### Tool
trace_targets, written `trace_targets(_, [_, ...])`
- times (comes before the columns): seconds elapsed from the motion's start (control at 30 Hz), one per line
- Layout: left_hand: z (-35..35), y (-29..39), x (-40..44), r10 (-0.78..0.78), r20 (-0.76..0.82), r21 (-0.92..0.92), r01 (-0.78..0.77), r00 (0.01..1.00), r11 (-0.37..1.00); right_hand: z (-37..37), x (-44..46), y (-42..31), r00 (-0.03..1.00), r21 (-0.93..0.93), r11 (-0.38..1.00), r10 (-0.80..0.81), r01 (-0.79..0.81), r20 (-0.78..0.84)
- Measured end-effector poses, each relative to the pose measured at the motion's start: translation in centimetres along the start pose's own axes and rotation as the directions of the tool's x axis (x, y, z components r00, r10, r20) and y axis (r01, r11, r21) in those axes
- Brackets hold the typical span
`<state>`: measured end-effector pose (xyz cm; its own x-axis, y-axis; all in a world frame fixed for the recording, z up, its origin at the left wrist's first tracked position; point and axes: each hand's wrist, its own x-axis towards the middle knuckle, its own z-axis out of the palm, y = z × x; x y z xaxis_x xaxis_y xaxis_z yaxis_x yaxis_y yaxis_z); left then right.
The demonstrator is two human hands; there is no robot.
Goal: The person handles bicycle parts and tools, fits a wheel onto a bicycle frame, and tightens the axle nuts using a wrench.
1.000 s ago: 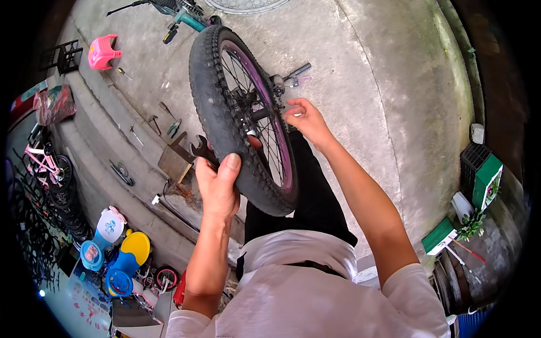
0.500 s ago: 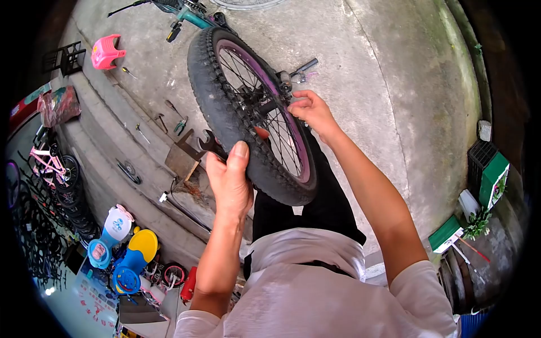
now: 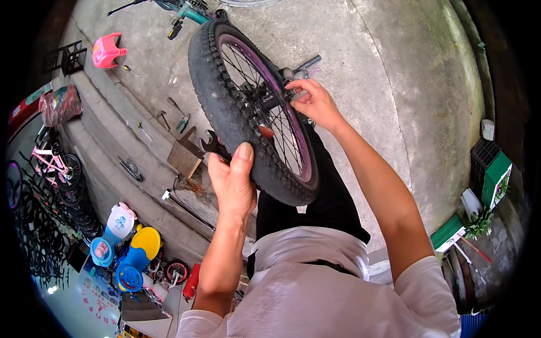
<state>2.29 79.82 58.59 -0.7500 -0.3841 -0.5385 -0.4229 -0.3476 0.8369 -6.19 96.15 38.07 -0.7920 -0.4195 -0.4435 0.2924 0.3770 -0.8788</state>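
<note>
A bicycle wheel (image 3: 222, 93) with a knobbly black tyre and purple rim is held up, tilted, in front of my legs. My left hand (image 3: 234, 183) is closed round the near part of the tyre, its thumb pressed on the tread and a fingertip showing through the spokes. The jaw of an open-end wrench (image 3: 210, 142) sticks out beside that hand; its handle is hidden. At the hub's right side, my right hand (image 3: 316, 104) has thumb and index finger bent together by the axle end. What lies between those fingertips is too small to make out.
A teal bicycle (image 3: 194, 14) lies on the concrete beyond the wheel. Hand tools, including pliers (image 3: 182, 124) and a hammer (image 3: 163, 120), lie on the left. Also left are a pink stool (image 3: 108, 50), steps and children's ride-on toys (image 3: 135, 262). Green-sided boxes (image 3: 448, 232) stand right.
My right hand has shifted slightly up and left at the axle, its fingers changing position. The wheel and my left hand stay nearly in place, with a small shift of the whole view.
</note>
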Motion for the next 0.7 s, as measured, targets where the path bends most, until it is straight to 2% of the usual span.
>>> trace_targets(0.03, [-0.1,0.0,0.0,0.0,0.004,0.003,0.0,1.0,1.0,-0.4,0.3,0.0,0.996,-0.083,0.993,-0.082,0.084,0.028])
trace_targets(0.07, [0.0,0.0,0.1,0.001,0.004,0.005,-0.001,1.0,1.0,-0.8,0.7,0.0,0.996,-0.081,0.993,-0.083,0.085,0.028])
trace_targets(0.17, [0.1,0.3,0.1,0.0,-0.018,0.01,0.0,1.0,1.0,-2.2,1.9,-0.7,0.968,-0.207,0.952,-0.193,0.224,0.158])
trace_targets(0.2, [0.0,0.4,0.1,-0.004,-0.009,0.011,0.004,1.0,1.0,-2.5,2.1,-1.1,0.969,-0.205,0.953,-0.192,0.222,0.157])
trace_targets(0.27, [-0.1,0.3,0.2,-0.006,0.0,0.012,0.006,1.0,1.0,-3.2,2.6,-2.0,0.935,-0.324,0.89,-0.242,0.321,0.26])
trace_targets(0.37, [-0.1,0.2,0.1,-0.002,-0.002,0.015,0.002,1.0,1.0,-3.4,3.2,-2.8,0.914,-0.372,0.864,-0.209,0.34,0.348])
trace_targets(0.5, [0.3,0.2,0.0,-0.011,0.008,-0.002,0.011,1.0,1.0,-3.4,3.4,-2.9,0.904,-0.397,0.836,-0.242,0.379,0.353])
trace_targets(0.7, [0.5,-0.8,-0.4,0.0,0.003,-0.018,0.0,1.0,1.0,-3.0,2.9,-2.2,0.882,-0.507,0.724,-0.345,0.468,0.322])
